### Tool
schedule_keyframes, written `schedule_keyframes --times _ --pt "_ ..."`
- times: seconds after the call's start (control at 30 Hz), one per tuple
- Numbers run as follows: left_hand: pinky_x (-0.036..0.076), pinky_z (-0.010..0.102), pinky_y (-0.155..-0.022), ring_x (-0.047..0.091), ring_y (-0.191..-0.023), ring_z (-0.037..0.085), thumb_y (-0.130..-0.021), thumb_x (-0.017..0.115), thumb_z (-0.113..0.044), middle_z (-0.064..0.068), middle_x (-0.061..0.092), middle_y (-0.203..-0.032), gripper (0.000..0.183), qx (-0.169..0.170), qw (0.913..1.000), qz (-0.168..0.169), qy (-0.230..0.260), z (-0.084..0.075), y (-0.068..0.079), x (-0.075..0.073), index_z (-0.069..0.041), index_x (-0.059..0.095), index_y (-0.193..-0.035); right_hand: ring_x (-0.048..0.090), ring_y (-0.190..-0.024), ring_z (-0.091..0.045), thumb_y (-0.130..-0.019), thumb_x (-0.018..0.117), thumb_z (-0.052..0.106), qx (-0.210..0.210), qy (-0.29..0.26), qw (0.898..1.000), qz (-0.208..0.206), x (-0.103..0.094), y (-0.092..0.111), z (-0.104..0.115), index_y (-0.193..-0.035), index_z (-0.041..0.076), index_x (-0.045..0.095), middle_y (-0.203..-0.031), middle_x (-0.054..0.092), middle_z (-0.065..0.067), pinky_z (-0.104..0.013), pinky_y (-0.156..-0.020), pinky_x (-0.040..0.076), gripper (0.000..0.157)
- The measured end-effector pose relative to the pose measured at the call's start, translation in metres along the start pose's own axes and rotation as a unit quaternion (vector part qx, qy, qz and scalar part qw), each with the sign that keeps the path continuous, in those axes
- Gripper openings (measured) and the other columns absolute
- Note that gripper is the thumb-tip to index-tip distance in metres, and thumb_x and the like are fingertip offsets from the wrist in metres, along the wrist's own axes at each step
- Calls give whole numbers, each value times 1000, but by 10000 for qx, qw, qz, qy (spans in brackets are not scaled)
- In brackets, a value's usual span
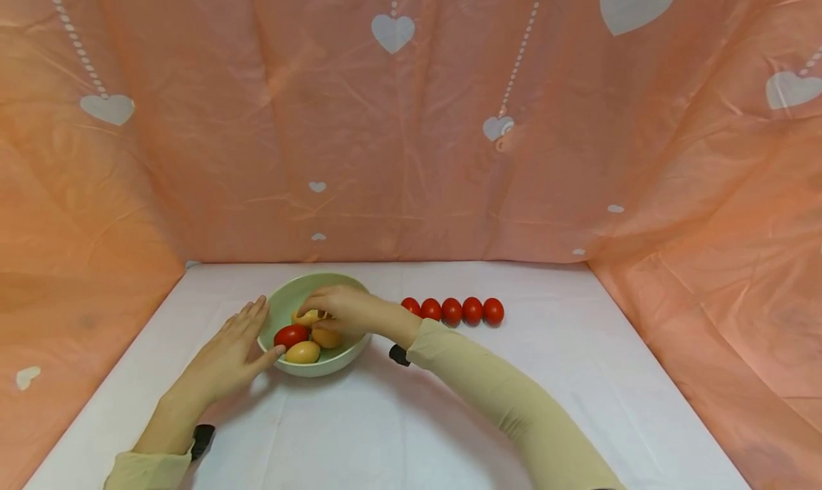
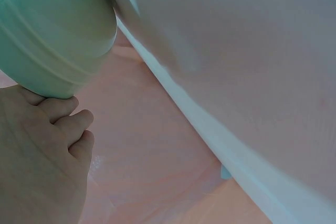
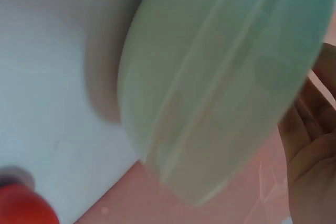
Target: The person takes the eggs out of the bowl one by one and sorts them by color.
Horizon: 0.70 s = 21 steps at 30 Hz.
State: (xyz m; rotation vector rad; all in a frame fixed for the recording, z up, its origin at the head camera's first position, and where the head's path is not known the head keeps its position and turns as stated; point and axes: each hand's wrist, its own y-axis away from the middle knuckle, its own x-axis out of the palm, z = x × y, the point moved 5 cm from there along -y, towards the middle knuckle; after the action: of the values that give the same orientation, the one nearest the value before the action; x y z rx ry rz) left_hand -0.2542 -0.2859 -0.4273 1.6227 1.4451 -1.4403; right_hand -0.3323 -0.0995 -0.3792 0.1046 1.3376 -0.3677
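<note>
A pale green bowl stands on the left side of the white table. Inside it lie a red egg and a few yellow eggs, one yellow egg nearest the front. My right hand reaches over the bowl's right rim, with fingers and thumb bent around a yellow egg at the back; its palm hides part of the contents. Against the left rim rests my left hand, fingers straight and thumb at the front edge. In the left wrist view, its fingertips meet the bowl's outer wall.
A row of several red eggs lies to the right of the bowl, the nearest partly behind my right forearm. Orange cloth with white hearts hangs behind the table and along both sides.
</note>
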Motion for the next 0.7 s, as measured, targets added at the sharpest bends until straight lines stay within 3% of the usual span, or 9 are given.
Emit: schedule_keyframes --times 0.23,0.5,0.7 --pt "22 61 -125 25 -152 49 -101 63 -51 26 23 -168 91 13 10000 51 32 0 0 -1 9 28 -159 65 -111 -13 -101 71 16 -57 224 9992 320 13 -16 6 -132 10 70 -130 69 -4 -11 -98 45 32" --pt "22 62 -124 26 -152 50 -101 63 -50 27 24 -168 90 32 10000 36 28 -1 0 -2 10 28 -159 58 -129 -11 -102 68 16 36 483 9973 549 27 -28 7 -136 11 68 -135 67 -1 -13 -111 38 34" --pt "23 62 -124 26 -152 50 -101 64 -49 27 23 -168 89 71 10000 -5 61 -3 1 -3 11 30 -158 57 -131 -9 -104 65 15 142 520 9966 621 37 -31 4 -141 17 66 -139 65 2 -14 -112 37 37"
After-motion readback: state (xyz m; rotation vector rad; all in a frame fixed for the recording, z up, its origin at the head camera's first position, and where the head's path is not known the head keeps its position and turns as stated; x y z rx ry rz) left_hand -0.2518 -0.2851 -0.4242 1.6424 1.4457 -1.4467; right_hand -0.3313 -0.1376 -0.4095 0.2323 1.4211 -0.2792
